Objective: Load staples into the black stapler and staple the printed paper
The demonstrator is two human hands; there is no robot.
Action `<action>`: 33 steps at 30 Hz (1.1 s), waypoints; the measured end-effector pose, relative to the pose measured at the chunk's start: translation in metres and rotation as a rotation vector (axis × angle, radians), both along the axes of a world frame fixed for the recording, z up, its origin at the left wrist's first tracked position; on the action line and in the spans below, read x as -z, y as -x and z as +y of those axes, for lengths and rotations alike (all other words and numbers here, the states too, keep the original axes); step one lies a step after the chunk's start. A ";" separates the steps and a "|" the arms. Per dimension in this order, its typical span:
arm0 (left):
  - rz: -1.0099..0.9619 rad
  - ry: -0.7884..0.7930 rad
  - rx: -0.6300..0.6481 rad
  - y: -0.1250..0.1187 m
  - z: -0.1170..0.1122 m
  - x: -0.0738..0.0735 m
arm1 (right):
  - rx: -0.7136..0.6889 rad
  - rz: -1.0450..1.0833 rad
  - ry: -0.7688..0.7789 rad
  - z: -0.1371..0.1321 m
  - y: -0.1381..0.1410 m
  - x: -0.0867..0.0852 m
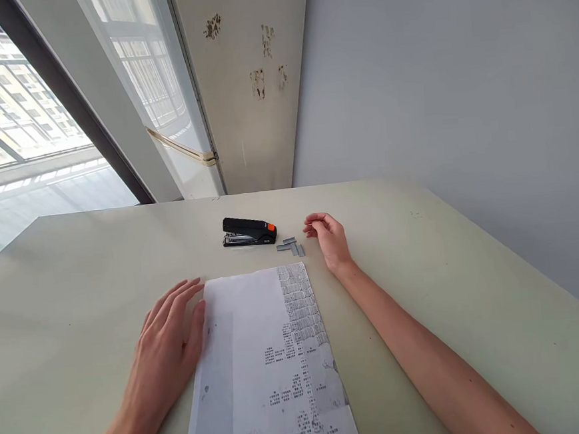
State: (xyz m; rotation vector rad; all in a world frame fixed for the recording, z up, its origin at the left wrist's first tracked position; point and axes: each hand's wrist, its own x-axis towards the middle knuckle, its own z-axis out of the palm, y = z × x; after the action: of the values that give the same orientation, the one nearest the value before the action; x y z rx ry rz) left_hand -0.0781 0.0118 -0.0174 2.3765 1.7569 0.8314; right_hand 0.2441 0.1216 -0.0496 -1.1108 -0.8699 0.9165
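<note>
A printed paper sheet (253, 353), perhaps the top of a stack, lies on the pale table. Along its left edge rests my left hand (171, 330), fingers stretched out and holding nothing. Beyond the paper's top edge stands a black stapler (249, 232) with an orange patch at its right end. Several small strips of staples (290, 245) lie just right of the stapler. To the right of these strips is my right hand (326, 237), its side on the table and its fingers loosely curled and apart. Nothing shows between its fingers.
The pale green table (401, 235) ends at a far edge before a refrigerator (247, 133) with a gold handle (181, 147). A grey wall (434, 85) rises at the right. At the left is a window (9, 98) with railings outside.
</note>
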 end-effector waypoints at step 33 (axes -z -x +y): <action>-0.085 0.187 -0.075 -0.008 -0.003 0.009 | -0.053 0.055 0.060 -0.006 0.002 -0.012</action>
State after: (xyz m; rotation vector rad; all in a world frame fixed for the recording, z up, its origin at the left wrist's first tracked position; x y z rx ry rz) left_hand -0.0706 0.0089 -0.0264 2.1389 1.8133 0.7290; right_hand 0.2418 0.1153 -0.0376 -1.1131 -0.8346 1.0177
